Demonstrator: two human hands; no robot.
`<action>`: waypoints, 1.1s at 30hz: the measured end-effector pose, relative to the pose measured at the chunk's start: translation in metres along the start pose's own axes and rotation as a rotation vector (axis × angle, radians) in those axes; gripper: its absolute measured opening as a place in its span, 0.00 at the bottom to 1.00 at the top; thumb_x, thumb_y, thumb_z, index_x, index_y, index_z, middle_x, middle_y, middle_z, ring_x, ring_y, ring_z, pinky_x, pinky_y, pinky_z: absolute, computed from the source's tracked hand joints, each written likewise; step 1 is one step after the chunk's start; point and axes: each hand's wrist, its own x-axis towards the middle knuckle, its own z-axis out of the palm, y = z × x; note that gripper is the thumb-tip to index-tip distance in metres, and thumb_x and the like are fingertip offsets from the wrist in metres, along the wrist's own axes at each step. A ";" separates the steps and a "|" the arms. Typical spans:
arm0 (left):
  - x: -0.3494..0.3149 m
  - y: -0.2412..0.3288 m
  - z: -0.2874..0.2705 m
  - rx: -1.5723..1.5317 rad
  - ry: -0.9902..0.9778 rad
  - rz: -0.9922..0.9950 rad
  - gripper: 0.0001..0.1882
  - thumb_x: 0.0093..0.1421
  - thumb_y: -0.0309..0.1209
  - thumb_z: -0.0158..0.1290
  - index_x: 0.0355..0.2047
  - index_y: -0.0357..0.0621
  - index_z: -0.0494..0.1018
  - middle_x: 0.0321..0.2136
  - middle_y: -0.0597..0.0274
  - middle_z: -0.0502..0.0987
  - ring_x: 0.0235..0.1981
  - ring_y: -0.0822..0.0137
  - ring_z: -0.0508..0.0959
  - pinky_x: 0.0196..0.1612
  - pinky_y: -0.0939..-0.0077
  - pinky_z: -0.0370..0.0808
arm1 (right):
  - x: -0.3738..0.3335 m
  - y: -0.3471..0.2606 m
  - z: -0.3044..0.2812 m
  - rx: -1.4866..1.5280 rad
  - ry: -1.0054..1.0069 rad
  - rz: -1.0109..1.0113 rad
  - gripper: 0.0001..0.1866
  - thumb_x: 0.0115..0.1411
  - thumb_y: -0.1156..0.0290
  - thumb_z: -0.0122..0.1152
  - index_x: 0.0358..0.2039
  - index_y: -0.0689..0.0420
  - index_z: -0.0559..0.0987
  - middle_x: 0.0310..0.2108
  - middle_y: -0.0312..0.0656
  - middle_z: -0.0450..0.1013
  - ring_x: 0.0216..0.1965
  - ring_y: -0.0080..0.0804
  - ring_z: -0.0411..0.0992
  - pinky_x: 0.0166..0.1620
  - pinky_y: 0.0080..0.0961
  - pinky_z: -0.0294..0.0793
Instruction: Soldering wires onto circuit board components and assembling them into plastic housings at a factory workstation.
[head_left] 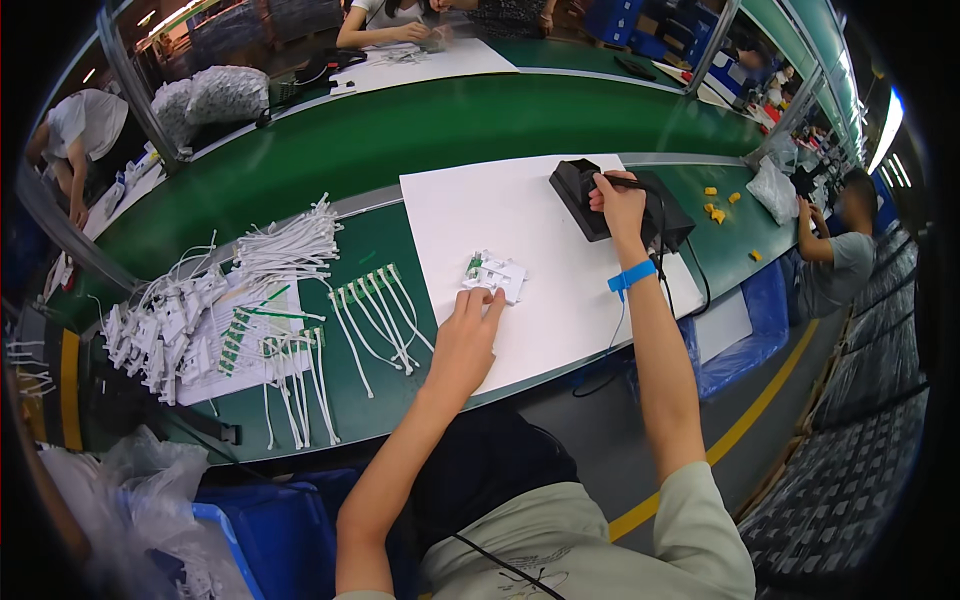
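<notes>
On the white board, my left hand has its fingertips closed on a small white plastic housing. A little green circuit board shows at the housing's left side. Up to the right, my right hand grips a black soldering iron like a pen, over a black soldering iron stand. The iron's tip is hidden in the stand's dark opening. A blue wrist strap circles my right wrist.
Green circuit boards with white wires lie left of the white board, beside a heap of white wired parts. Yellow pieces sit right of the stand. Cables hang near my right arm. A green conveyor runs behind; co-workers sit around.
</notes>
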 end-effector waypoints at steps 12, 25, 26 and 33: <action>-0.001 -0.001 0.000 -0.078 0.081 0.002 0.24 0.48 0.15 0.54 0.49 0.32 0.75 0.42 0.52 0.72 0.45 0.55 0.74 0.44 0.65 0.77 | -0.154 -0.034 0.008 -0.406 -0.601 -0.448 0.28 0.55 0.65 0.69 0.51 0.67 0.73 0.43 0.48 0.71 0.45 0.40 0.71 0.49 0.33 0.71; 0.004 0.008 -0.022 -0.159 0.336 -0.197 0.33 0.49 0.31 0.67 0.55 0.41 0.69 0.50 0.48 0.67 0.52 0.47 0.70 0.49 0.60 0.74 | -0.193 -0.055 0.022 -0.657 -0.543 -0.438 0.32 0.46 0.58 0.74 0.47 0.66 0.75 0.46 0.52 0.68 0.50 0.50 0.66 0.52 0.40 0.66; 0.005 0.009 -0.022 -0.149 0.366 -0.185 0.33 0.49 0.32 0.67 0.55 0.41 0.69 0.50 0.48 0.67 0.52 0.47 0.69 0.49 0.59 0.74 | -0.192 -0.056 0.023 -0.631 -0.521 -0.490 0.32 0.46 0.58 0.74 0.47 0.66 0.75 0.46 0.52 0.68 0.50 0.50 0.66 0.52 0.40 0.66; 0.025 0.015 -0.052 -0.338 0.472 -0.203 0.15 0.53 0.29 0.66 0.38 0.35 0.76 0.30 0.56 0.77 0.30 0.66 0.76 0.32 0.75 0.71 | -0.195 -0.082 0.026 -0.467 -0.312 -0.373 0.31 0.44 0.65 0.76 0.47 0.63 0.73 0.42 0.48 0.70 0.42 0.45 0.70 0.45 0.34 0.73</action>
